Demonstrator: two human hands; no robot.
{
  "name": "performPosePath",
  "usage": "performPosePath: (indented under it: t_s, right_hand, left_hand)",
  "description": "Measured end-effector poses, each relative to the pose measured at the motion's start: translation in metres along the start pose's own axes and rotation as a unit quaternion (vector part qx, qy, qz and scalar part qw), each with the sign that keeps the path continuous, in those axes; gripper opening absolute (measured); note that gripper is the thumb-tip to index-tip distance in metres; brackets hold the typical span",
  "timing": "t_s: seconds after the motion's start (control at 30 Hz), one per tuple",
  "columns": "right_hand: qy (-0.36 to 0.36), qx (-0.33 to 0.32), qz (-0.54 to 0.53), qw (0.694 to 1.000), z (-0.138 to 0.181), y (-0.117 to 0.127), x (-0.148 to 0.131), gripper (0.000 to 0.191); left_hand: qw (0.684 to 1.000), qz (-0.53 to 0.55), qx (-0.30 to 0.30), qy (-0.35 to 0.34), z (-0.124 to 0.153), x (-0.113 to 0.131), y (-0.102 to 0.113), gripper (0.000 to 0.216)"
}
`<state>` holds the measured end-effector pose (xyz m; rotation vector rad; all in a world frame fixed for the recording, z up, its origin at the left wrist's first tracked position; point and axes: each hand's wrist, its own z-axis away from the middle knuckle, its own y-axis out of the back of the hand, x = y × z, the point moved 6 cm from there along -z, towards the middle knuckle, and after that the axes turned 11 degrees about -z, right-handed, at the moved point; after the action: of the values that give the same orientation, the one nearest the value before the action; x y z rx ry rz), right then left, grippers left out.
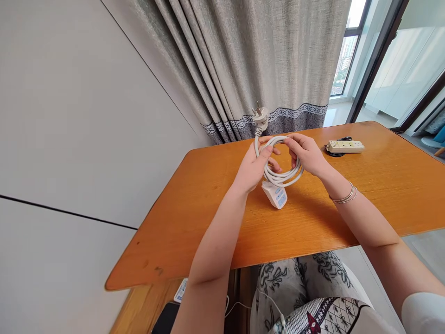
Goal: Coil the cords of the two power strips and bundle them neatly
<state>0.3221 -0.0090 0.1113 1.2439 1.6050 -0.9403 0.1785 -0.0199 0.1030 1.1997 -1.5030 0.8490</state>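
A white power cord [285,178] is wound into a round coil of several loops, held above the table. My left hand [256,162] is closed around the coil's left side, thumb on top. My right hand [306,152] pinches the upper right of the loops between thumb and fingers. Above my left hand the cord's plug [260,118] sticks up, its metal prongs pointing upward. Below the coil hangs the white socket end [276,195], tilted, with a pale blue label; whether it touches the table I cannot tell.
A cream power strip [346,146] with a black cord lies at the right rear of the wooden table [194,218]. Grey curtains [278,60] hang behind it. A white wall panel [79,116] stands at the left. A thin white cable [271,299] crosses my lap.
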Motion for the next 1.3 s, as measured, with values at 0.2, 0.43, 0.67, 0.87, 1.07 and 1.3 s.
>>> performPosePath:
  t_s: [0.2, 0.43, 0.67, 0.87, 1.07, 1.3]
  right_hand:
    - [0.018, -0.009, 0.016, 1.0, 0.004, -0.002, -0.005, 0.04]
    - [0.001, -0.064, -0.009, 0.998, -0.002, -0.007, 0.016, 0.081]
    - [-0.122, -0.327, 0.091, 0.933, 0.015, -0.042, 0.069, 0.065]
    - [-0.069, -0.299, 0.341, 0.889, 0.034, -0.056, 0.04, 0.045]
    - [0.022, -0.208, 0.612, 0.763, 0.056, -0.057, -0.011, 0.041]
    - [0.144, -0.09, 0.468, 0.867, 0.051, -0.019, -0.054, 0.044]
  left_hand:
    - [0.995, -0.09, -0.03, -0.032, 0.009, 0.016, 0.002, 0.035]
    - [0.998, -0.014, 0.061, -0.025, -0.001, 0.008, 0.007, 0.036]
    - [0.951, 0.072, 0.292, -0.073, -0.007, 0.008, 0.052, 0.038]
    - [0.911, -0.081, 0.379, -0.141, -0.007, 0.002, 0.08, 0.024]
    - [0.919, -0.202, 0.308, -0.138, -0.009, 0.004, 0.076, 0.012]
    - [0.972, -0.192, 0.12, -0.059, -0.024, -0.016, 0.062, 0.029]
